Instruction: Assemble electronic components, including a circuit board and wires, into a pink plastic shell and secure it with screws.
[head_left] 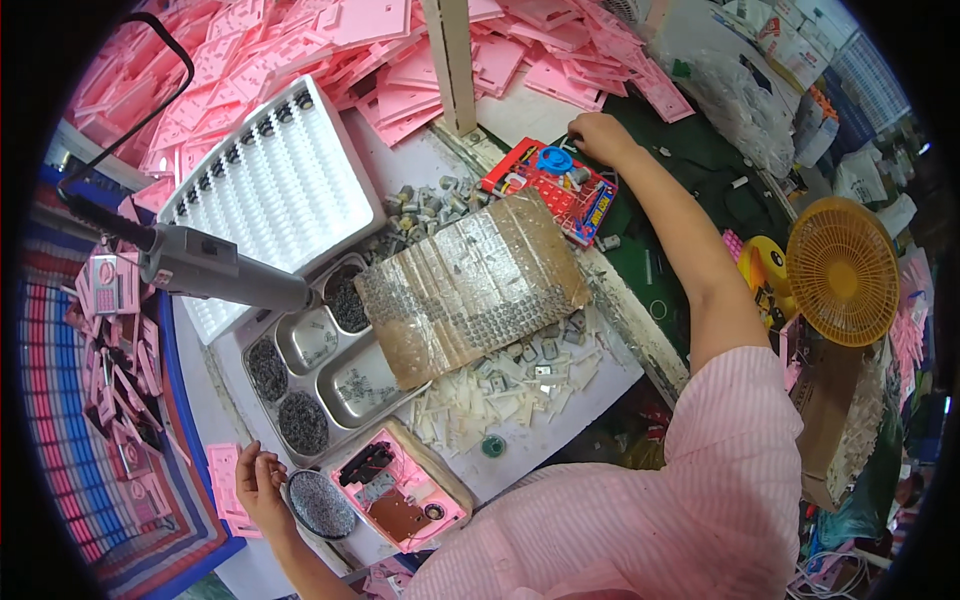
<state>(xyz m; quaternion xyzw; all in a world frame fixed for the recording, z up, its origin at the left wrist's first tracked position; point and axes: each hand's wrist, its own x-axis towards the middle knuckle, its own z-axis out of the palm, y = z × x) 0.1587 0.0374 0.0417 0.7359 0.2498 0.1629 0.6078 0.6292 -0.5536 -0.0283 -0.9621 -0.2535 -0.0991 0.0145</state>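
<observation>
My left hand [262, 488] hovers at the near left with its fingers loosely spread, holding nothing that I can see. It is beside a round dish [320, 504] of small metal pieces, over the edge of flat pink plastic panels [226, 490]. To its right sits an open pink plastic housing [402, 488] with a black part, wires and a brown area inside. My right hand [600, 140] reaches far out, fingers bent down and closed by the corner of a red box lid [540, 200] carrying a blue round piece and small metal parts. Whatever its fingertips hold is hidden.
A grey electric screwdriver [230, 268] hangs over a metal compartment tray [322, 338] with dark screws. Cardboard [470, 275] bearing small round metal pieces lies mid-table, near small motors [430, 208]. A white foam tray [330, 160], a pile of pink panels [340, 40] and a yellow fan [842, 255] surround these.
</observation>
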